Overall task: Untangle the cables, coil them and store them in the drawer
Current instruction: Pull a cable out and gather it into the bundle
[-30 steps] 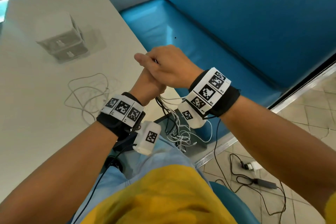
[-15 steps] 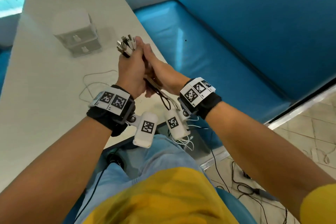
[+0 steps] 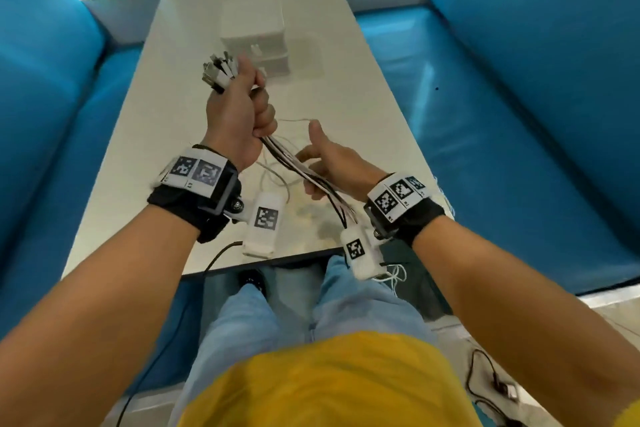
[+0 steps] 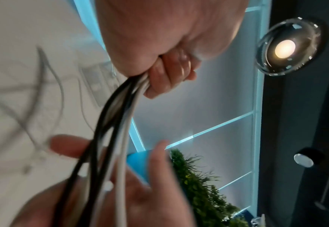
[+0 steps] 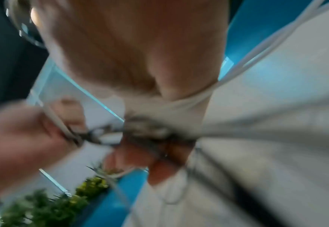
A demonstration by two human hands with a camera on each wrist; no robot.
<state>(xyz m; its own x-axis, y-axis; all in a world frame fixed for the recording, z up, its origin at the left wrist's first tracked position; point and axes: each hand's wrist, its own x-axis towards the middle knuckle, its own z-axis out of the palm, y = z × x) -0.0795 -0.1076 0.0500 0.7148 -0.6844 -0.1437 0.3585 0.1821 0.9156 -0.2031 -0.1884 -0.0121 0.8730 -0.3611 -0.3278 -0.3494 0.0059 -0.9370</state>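
Observation:
My left hand (image 3: 254, 111) is raised over the table and grips a bundle of black and white cables (image 3: 294, 166) in its fist. Their plugs (image 3: 218, 71) stick out above the thumb side. In the left wrist view the cables (image 4: 109, 122) leave the left hand (image 4: 169, 73) and slant down. They lie across the palm of my right hand (image 3: 322, 166), whose thumb and fingers are spread loosely around them, then run past that wrist and over the table edge. The white drawer unit (image 3: 256, 42), drawers closed, stands behind the hands. The right wrist view is blurred.
A thin loose white cable (image 3: 277, 180) lies on the white table (image 3: 138, 149) under the hands. Blue benches (image 3: 519, 114) flank the table on both sides. More black cables and an adapter (image 3: 498, 388) lie on the floor at the lower right.
The view has swung to face the table. My hands, clasped together before, have drawn apart: the left keeps the plug ends raised, and the right has slid down the bundle and loosened.

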